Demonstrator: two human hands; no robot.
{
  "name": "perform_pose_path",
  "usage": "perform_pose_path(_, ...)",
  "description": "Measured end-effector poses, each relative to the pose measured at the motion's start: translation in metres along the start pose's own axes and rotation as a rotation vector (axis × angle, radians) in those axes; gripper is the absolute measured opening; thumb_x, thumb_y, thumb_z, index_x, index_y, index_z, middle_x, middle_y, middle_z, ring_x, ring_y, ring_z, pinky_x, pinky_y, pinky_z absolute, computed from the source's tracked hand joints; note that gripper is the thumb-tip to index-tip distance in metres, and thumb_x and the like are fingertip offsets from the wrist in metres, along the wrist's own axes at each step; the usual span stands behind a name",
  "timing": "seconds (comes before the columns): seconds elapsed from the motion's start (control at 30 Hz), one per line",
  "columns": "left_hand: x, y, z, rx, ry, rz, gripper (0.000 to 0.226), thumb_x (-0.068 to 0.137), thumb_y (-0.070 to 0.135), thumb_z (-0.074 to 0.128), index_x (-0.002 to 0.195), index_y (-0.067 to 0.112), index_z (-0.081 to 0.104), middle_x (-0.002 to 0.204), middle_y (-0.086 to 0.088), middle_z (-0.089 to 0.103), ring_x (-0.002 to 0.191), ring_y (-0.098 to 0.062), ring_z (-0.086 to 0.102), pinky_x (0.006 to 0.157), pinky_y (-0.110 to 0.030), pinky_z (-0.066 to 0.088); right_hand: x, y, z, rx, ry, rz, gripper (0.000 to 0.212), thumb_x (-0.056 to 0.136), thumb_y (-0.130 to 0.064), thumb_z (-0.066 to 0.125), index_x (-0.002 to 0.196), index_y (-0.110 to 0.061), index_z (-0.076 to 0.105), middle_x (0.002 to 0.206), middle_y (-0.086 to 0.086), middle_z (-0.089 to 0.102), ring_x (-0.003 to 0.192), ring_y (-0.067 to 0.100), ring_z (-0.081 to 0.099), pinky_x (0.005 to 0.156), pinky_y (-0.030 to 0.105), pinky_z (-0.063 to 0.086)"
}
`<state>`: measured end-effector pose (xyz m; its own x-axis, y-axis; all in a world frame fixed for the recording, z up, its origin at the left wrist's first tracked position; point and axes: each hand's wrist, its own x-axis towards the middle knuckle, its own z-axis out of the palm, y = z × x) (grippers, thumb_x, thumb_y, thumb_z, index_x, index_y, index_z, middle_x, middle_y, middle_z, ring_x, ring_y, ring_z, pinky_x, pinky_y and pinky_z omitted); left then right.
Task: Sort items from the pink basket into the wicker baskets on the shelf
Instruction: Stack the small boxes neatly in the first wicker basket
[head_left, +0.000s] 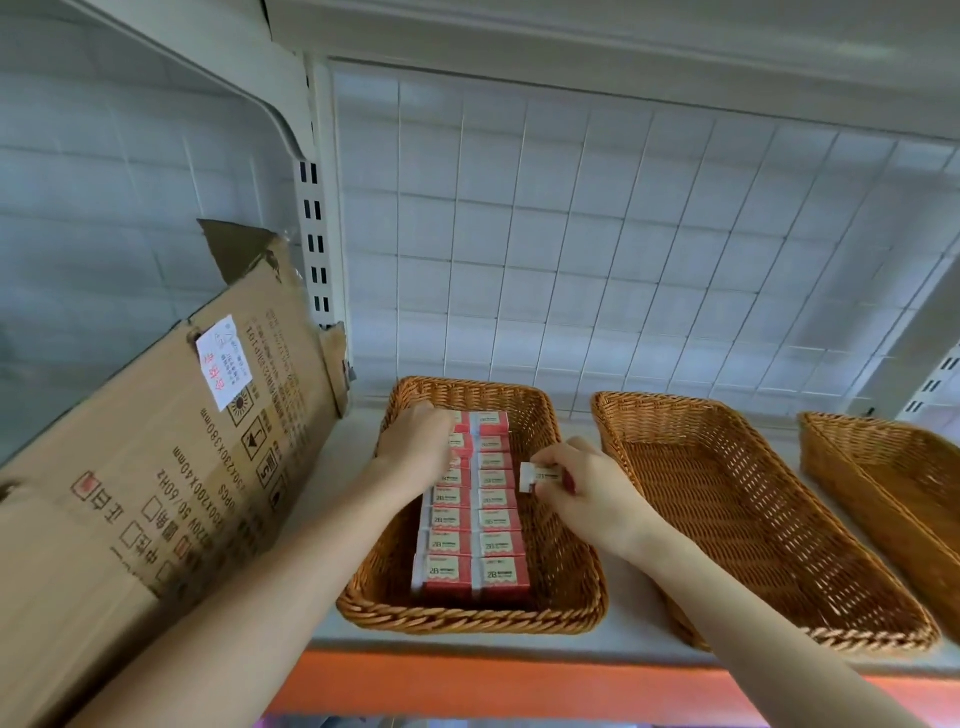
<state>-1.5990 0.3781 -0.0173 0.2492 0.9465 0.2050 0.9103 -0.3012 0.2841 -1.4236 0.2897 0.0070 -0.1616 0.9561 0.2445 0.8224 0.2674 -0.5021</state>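
Note:
A wicker basket (566, 587) on the shelf holds two neat rows of red-and-white 2B eraser boxes (474, 519). My left hand (415, 441) reaches into the basket's far left part, knuckles up, fingers curled down onto the boxes in the left row; what the fingertips do is hidden. My right hand (587, 483) hovers over the basket's right side and pinches one small eraser box (535, 477) between thumb and fingers. The pink basket is out of view.
Two more wicker baskets, one in the middle (753, 519) and one at the right edge (893, 483), stand beside the first. A large cardboard box (156, 467) leans at the left, close to my left arm. A wire grid backs the shelf, whose front edge (519, 686) is orange.

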Motion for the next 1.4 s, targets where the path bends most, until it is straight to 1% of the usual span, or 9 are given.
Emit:
perform_pose_path(0.23, 0.004, -0.001, 0.001, -0.011, -0.002, -0.032, 0.012, 0.091, 0.009, 0.056, 0.080, 0.014, 0.055, 0.098, -0.003, 0.050, 0.085, -0.019, 0.053, 0.070, -0.026, 0.042, 0.003, 0.001, -0.003, 0.000, -0.031, -0.025, 0.027, 0.091, -0.012, 0.052, 0.117, -0.010, 0.057, 0.100, -0.006, 0.043, 0.089, 0.005, 0.043, 0.067, 0.000, 0.034)
perform_pose_path(0.33, 0.005, 0.000, 0.000, -0.040, 0.014, -0.050, 0.005, 0.090, 0.008, 0.056, 0.091, 0.012, 0.055, 0.105, -0.005, 0.049, 0.088, -0.020, 0.053, 0.071, -0.027, 0.044, 0.007, 0.002, -0.003, -0.007, -0.041, -0.036, 0.026, 0.090, -0.012, 0.052, 0.116, -0.010, 0.058, 0.100, -0.006, 0.043, 0.089, 0.006, 0.043, 0.067, 0.000, 0.033)
perform_pose_path(0.43, 0.007, -0.001, 0.002, -0.074, 0.039, -0.083, 0.018, 0.088, 0.006, 0.056, 0.106, 0.007, 0.051, 0.109, -0.007, 0.048, 0.090, -0.021, 0.054, 0.070, -0.027, 0.044, 0.014, 0.001, -0.003, -0.023, -0.074, -0.041, 0.027, 0.091, -0.013, 0.051, 0.117, -0.010, 0.057, 0.102, -0.004, 0.044, 0.090, 0.006, 0.043, 0.066, 0.005, 0.032)
perform_pose_path(0.53, 0.010, -0.003, 0.004, -0.113, 0.027, -0.106, 0.017, 0.087, 0.004, 0.057, 0.102, 0.006, 0.050, 0.102, -0.007, 0.057, 0.080, -0.018, 0.056, 0.062, -0.025, 0.044, 0.027, 0.000, -0.002, -0.028, -0.116, -0.014, 0.029, 0.091, -0.014, 0.050, 0.120, -0.010, 0.055, 0.110, 0.001, 0.047, 0.096, 0.011, 0.046, 0.074, 0.010, 0.028)
perform_pose_path(0.63, 0.013, -0.002, 0.004, -0.123, -0.003, -0.139, 0.027, 0.088, 0.006, 0.059, 0.112, 0.002, 0.048, 0.096, -0.008, 0.062, 0.075, -0.017, 0.056, 0.056, -0.022, 0.040, 0.046, -0.002, 0.000, -0.013, -0.163, 0.059, 0.026, 0.092, -0.014, 0.049, 0.117, -0.010, 0.055, 0.115, 0.003, 0.052, 0.107, 0.017, 0.049, 0.078, 0.017, 0.032)
perform_pose_path(0.8, 0.016, 0.001, 0.005, -0.192, -0.074, -0.198, 0.057, 0.089, 0.010, 0.061, 0.135, -0.002, 0.031, 0.093, -0.007, 0.060, 0.068, -0.012, 0.052, 0.045, -0.018, 0.032, 0.067, -0.007, 0.008, 0.025, -0.269, 0.172, 0.023, 0.093, -0.011, 0.046, 0.112, -0.006, 0.058, 0.107, 0.003, 0.060, 0.094, 0.015, 0.054, 0.069, 0.019, 0.044)
perform_pose_path(0.93, 0.019, -0.003, 0.010, -0.217, -0.079, -0.219, 0.033, 0.087, 0.012, 0.063, 0.114, 0.004, 0.045, 0.094, -0.005, 0.060, 0.078, -0.017, 0.058, 0.051, -0.019, 0.037, 0.075, -0.009, 0.013, -0.014, -0.344, 0.189, 0.027, 0.093, -0.009, 0.044, 0.115, 0.000, 0.057, 0.112, 0.013, 0.063, 0.101, 0.024, 0.060, 0.087, 0.035, 0.051)
perform_pose_path(1.1, 0.018, -0.005, 0.013, -0.211, -0.061, -0.203, 0.022, 0.086, 0.012, 0.062, 0.104, 0.008, 0.050, 0.095, -0.005, 0.063, 0.081, -0.018, 0.061, 0.067, -0.029, 0.051, 0.080, -0.009, 0.017, 0.000, -0.410, 0.197, 0.029, 0.094, -0.010, 0.043, 0.120, -0.002, 0.053, 0.116, 0.010, 0.060, 0.105, 0.023, 0.058, 0.081, 0.028, 0.049)
perform_pose_path(1.4, 0.019, -0.005, 0.013, -0.221, -0.053, -0.190, 0.022, 0.086, 0.012, 0.063, 0.104, 0.008, 0.051, 0.099, -0.004, 0.063, 0.086, -0.019, 0.061, 0.071, -0.028, 0.050, 0.083, -0.002, 0.021, -0.019, -0.398, 0.188, 0.028, 0.091, -0.009, 0.041, 0.110, 0.002, 0.059, 0.111, 0.013, 0.062, 0.105, 0.026, 0.057, 0.088, 0.036, 0.051)
